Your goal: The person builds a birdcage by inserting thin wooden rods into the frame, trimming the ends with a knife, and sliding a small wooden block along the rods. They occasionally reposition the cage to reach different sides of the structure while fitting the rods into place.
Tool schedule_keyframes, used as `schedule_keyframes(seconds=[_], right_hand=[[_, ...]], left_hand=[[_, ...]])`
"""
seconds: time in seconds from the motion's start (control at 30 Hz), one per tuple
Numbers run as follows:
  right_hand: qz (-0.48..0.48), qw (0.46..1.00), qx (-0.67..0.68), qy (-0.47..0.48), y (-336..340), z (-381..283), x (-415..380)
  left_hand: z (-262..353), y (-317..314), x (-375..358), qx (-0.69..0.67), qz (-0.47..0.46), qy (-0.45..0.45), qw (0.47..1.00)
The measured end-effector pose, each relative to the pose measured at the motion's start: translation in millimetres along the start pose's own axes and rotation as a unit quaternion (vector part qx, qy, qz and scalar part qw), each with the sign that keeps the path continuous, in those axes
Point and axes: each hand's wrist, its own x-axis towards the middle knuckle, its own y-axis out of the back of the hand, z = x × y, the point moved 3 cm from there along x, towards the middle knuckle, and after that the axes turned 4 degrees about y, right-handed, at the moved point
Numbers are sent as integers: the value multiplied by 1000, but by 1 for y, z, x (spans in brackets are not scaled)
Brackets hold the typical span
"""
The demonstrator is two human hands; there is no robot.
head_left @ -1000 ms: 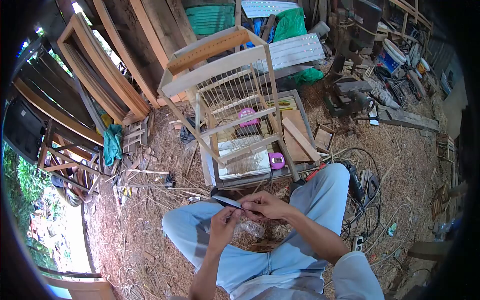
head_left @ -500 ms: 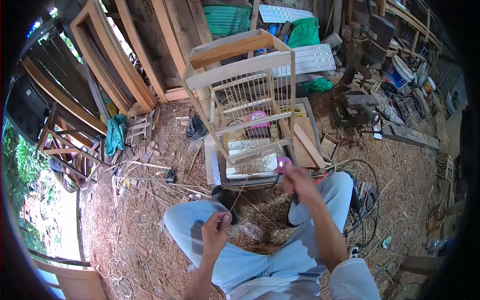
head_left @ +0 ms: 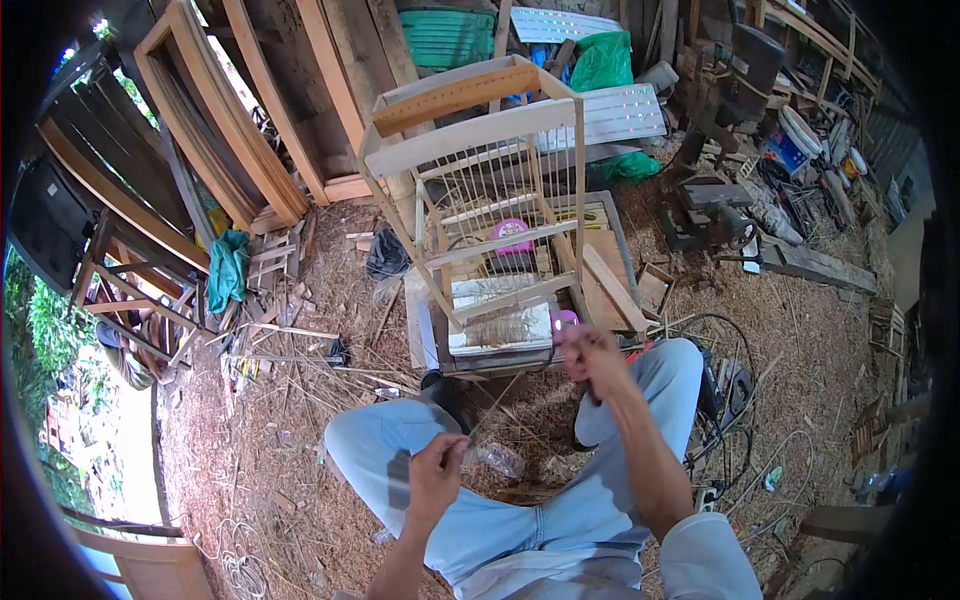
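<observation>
My left hand (head_left: 434, 480) is above my left knee, its thumb and fingers pinched on what looks like a thin stick (head_left: 498, 402) slanting up to the right. My right hand (head_left: 594, 366) is closed near my right knee, just below a small pink item (head_left: 564, 322); what its fingers hold is hard to make out. In front of me, a wooden cage frame (head_left: 478, 143) with thin upright bars stands on a low bench (head_left: 420, 325). Through its bars a round pink thing (head_left: 512, 236) shows. A white block (head_left: 500, 330) lies at the bench's near side.
Shavings and thin offcuts cover the floor (head_left: 300, 400). Boards (head_left: 612, 285) lean at the cage's right, with black cables (head_left: 745, 400) beyond my right knee. A clear plastic bottle (head_left: 500, 460) lies between my legs. Wooden frames (head_left: 215, 120) lean at the back left.
The thin stick by my left hand now shows clearly, pointing up to the right. My right hand has shifted slightly, and the dark thing seen below it earlier no longer shows.
</observation>
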Motion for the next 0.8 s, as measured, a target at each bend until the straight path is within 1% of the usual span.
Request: schedule_keyframes(seconds=[0.07, 0.1, 0.17, 0.2, 0.23, 0.27, 0.3, 0.37, 0.4, 0.43, 0.5, 0.53, 0.6, 0.63, 0.67, 0.7, 0.73, 0.77, 0.8], right_hand=[[-4, 998, 59, 37, 12, -9, 4], [-6, 998, 57, 36, 3, -5, 0], [-138, 987, 76, 3, -39, 12, -16], [-139, 987, 75, 3, -54, 15, -22], [-184, 981, 64, -25, -69, 17, -29], [-228, 971, 52, -54, -77, 19, -34], [-227, 971, 52, -53, -74, 19, -31], [-243, 966, 67, -67, -66, 19, -24], [-239, 970, 10, -51, -62, 18, -22], [-237, 970, 13, -51, -61, 19, -23], [-234, 970, -20, -63, -57, 20, -23], [-235, 970, -20, -65, -55, 20, -23], [-265, 961, -39, -64, -55, 20, -22], [-267, 961, -39, -65, -50, 19, -20], [-154, 987, -41, -32, -34, 15, -14], [-39, 998, -43, 3, -12, 9, -8], [-28, 999, 17, 20, 20, -1, 5], [-16, 996, 77, 38, 34, -21, 10], [-13, 996, 76, 40, 31, -21, 6]], left_hand=[[-23, 5, 1, -41, 27, 39, 998], [-18, 2, 4, -42, 29, 40, 998], [6, -7, 14, -44, 64, -3, 997], [24, -11, 17, -23, 65, -12, 998], [26, -14, 19, -24, 65, -12, 998], [29, -18, 20, -2, 52, -36, 998], [31, -21, 21, 20, 39, -60, 997], [37, -19, 19, 27, 22, -57, 998], [38, -18, 16, 36, 5, -52, 998], [33, -17, 14, 38, 1, -52, 998], [17, -19, 12, -41, -56, 25, 997], [13, -18, 13, -41, -55, 26, 997], [8, -16, 11, -84, -89, 35, 992], [8, -11, 9, -85, -87, 36, 992], [7, -5, 6, -109, -101, 56, 987], [5, -1, 4, -135, -115, 74, 981], [0, 7, 3, -135, -116, 72, 981], [-7, 16, 1, -158, -105, 104, 976], [-12, 20, 0, -181, -95, 136, 969]])
